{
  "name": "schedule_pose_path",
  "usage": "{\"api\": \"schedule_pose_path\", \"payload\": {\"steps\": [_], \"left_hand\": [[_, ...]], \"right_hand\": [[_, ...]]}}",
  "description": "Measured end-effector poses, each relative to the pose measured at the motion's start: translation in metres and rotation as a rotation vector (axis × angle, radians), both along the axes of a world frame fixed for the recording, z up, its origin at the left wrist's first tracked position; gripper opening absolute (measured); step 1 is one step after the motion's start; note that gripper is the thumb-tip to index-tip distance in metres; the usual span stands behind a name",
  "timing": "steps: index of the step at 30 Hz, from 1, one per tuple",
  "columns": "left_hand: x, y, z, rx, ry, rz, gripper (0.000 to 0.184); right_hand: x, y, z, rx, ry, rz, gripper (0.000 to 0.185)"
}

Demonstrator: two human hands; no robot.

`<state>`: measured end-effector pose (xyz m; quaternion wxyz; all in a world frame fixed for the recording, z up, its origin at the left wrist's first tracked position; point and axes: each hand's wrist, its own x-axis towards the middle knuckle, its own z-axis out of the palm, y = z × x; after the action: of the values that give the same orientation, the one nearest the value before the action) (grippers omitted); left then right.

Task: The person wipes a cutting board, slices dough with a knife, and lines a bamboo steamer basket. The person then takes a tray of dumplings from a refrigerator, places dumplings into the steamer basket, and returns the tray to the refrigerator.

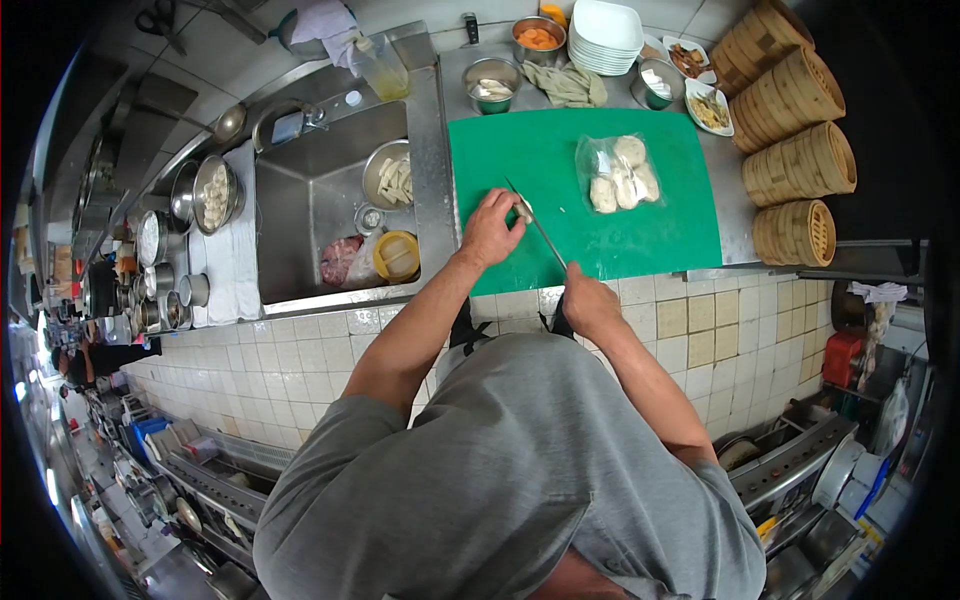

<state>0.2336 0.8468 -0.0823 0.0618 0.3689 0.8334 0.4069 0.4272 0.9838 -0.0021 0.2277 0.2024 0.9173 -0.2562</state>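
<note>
My left hand [490,230] is on the green cutting board [520,150], near its left edge. Its curled fingers press on a small pale piece of food [524,209], whose kind I cannot make out. My right hand [592,302] grips the handle of a knife [545,238] at the board's front edge. The blade slants up and left, right beside the pale piece and my left fingertips. Farther right on the board lies a clear plastic bag [622,176] with several round white lumps inside.
Left of the board is a steel sink [300,215] holding a bowl of pale strips [390,178], bagged meat [341,260] and a yellow-rimmed tub [397,257]. Behind the board stand metal bowls [538,40], a green cloth [563,84] and stacked white plates [606,38]. Bamboo steamers [790,165] line the right.
</note>
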Motion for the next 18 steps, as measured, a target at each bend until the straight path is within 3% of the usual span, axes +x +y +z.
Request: {"api": "schedule_pose_path", "payload": {"steps": [11, 18], "left_hand": [[0.001, -0.002, -0.007, 0.011, -0.001, 0.02, 0.04], [-0.002, -0.001, -0.011, -0.027, 0.048, -0.112, 0.038]], "right_hand": [[-0.073, -0.009, -0.037, -0.022, 0.062, -0.003, 0.023], [-0.067, -0.006, -0.042, 0.024, 0.103, 0.014, 0.024]]}}
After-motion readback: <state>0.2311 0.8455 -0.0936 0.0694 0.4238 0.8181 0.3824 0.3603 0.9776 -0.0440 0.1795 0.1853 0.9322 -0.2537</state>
